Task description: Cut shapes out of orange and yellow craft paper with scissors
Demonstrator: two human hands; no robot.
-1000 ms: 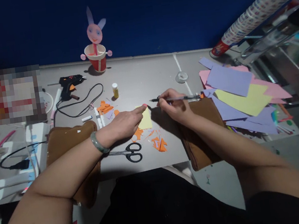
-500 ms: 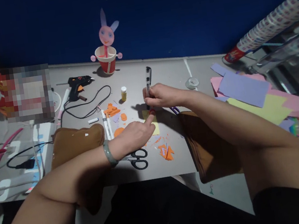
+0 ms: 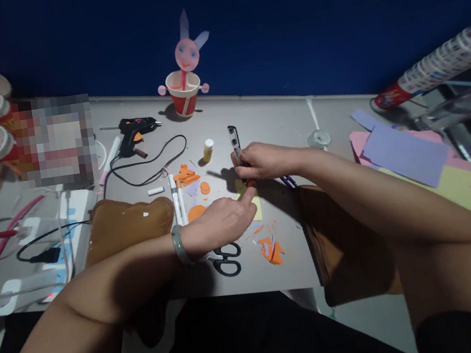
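In the head view, my right hand [image 3: 255, 161] is closed around a pen [image 3: 235, 144] with a clear barrel and black clip, held nearly upright over a small yellow paper [image 3: 256, 207]. My left hand [image 3: 228, 218] has its index finger stretched out, pinning the yellow paper to the table; its other fingers are curled. A small red piece shows at that fingertip, mostly covered. Both hands nearly touch, and they hide the pen's tip. Black-handled scissors [image 3: 228, 259] lie under my left wrist, their blades partly hidden. An orange paper disc [image 3: 197, 213] lies left of that hand.
Orange scraps [image 3: 271, 250], white markers [image 3: 174, 199] and a small yellow bottle [image 3: 208, 151] lie around the hands. Behind are a glue gun [image 3: 135, 135] with its cord and a rabbit-faced paper cup [image 3: 185, 99]. Coloured paper [image 3: 407, 152] is stacked right; a power strip [image 3: 69, 223] lies left.
The whole scene has shifted slightly right and down as the camera turned. The pen's top leans a little more to the left. Both hands keep their places at the yellow paper.
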